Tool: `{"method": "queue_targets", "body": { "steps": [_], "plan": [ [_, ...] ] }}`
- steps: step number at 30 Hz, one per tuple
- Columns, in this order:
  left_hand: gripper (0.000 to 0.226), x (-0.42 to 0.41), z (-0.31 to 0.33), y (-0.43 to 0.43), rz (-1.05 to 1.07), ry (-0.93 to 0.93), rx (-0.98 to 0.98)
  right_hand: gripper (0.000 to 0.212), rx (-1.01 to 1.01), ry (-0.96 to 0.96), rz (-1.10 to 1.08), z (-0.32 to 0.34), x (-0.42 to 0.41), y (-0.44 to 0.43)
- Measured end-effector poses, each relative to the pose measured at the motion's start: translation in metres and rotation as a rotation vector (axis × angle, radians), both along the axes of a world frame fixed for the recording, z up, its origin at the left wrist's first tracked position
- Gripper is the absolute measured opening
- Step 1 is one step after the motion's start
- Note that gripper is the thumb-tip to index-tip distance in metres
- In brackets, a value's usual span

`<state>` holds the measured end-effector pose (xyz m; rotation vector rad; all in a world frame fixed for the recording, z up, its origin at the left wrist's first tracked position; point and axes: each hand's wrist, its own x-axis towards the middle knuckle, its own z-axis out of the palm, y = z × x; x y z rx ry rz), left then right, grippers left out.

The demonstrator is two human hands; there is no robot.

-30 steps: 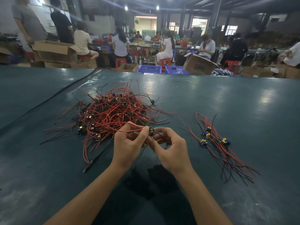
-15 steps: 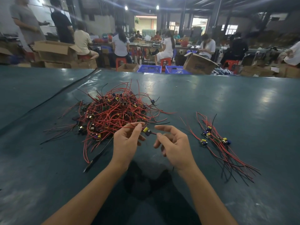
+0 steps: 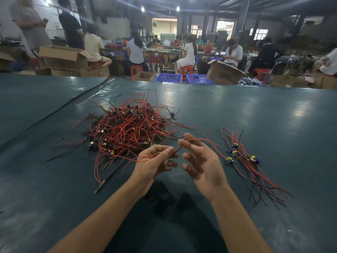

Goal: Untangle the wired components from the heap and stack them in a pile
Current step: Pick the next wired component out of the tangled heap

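Most of the work: outstanding, in my judgement. The heap far outweighs the pile.
Heap (image 3: 127, 132): a dense tangle of red and black wires with small boards caught in it. It sits on the table (image 3: 264, 114) ahead and to the left of the hands, with loose ends trailing out on every side.
Pile (image 3: 242, 157): to the right of the hands, well apart from the heap. It holds only a handful of boards, their wires lying roughly one way toward the near edge.
Piece in hand (image 3: 177, 150): held up between the two hands, just in front of the heap. One red wire runs back to the left toward the heap's edge, so it appears not fully free.
Left hand (image 3: 155, 161): fingers curled, pinching the piece's wires between thumb and fingertips.
Right hand (image 3: 202, 161): fingers spread and loosely bent. A red wire crosses the fingertips, but it cannot be told whether it is pinched or merely draped.
Remaining: clear this piece, lay it on the pile, then work through nearly the whole heap.
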<state>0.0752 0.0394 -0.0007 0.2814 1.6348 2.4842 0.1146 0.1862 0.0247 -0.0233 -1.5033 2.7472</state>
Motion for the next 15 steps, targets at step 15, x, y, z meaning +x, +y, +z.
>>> {"method": "queue_targets", "body": {
  "steps": [15],
  "plan": [
    [0.042,0.007,0.002,0.008,0.044,0.054,-0.232,0.027,0.558,0.124,-0.413,-0.018,-0.003,-0.029]
  ]
}}
